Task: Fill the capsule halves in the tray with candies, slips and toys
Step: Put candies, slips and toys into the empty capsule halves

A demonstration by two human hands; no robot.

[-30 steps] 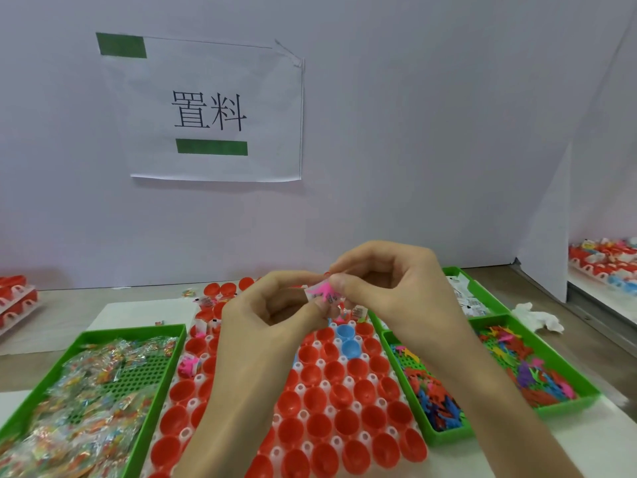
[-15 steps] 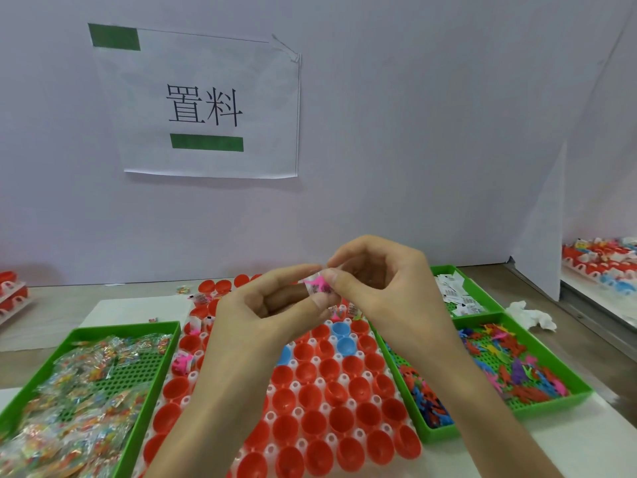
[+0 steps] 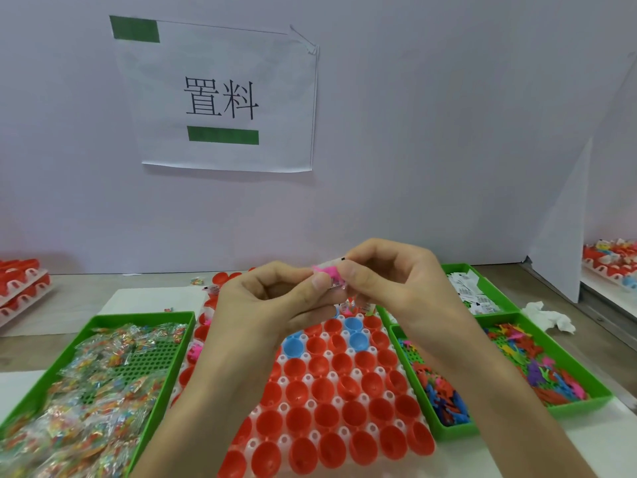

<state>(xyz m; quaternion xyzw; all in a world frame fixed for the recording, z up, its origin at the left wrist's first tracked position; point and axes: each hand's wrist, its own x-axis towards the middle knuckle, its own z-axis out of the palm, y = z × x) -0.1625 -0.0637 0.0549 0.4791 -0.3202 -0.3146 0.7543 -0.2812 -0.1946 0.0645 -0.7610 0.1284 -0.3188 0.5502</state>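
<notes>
Stacked red-and-white capsule trays (image 3: 20,284) sit at the bench's far left edge. Near the front left corner lies a green perforated plastic tray (image 3: 144,317) heaped with clear-wrapped coloured candies (image 3: 86,391).

In the middle of the bench stands the white plastic holder tray (image 3: 333,376). Its sockets are filled with open red capsule halves (image 3: 344,414) and a few blue capsule halves (image 3: 293,346) toward the back.

The left hand (image 3: 269,305) and the right hand (image 3: 389,281) meet above the tray's back rows, lifted clear of it. Between them is a small pink toy in a clear wrapper (image 3: 327,274). The left thumb and forefinger pinch its left side, and the right thumb and forefinger pinch its right side. The other fingers of both hands are curled in behind. The packet touches only the fingertips.

Just right of the holder tray lies a narrow green tray (image 3: 444,432) of small coloured plastic toys (image 3: 441,391), and beside it a wider green tray (image 3: 582,401) holds more of them. Behind these, a green tray (image 3: 458,267) holds white printed paper slips (image 3: 472,294). A crumpled white tissue (image 3: 548,317) lies near the bench's right edge.
</notes>
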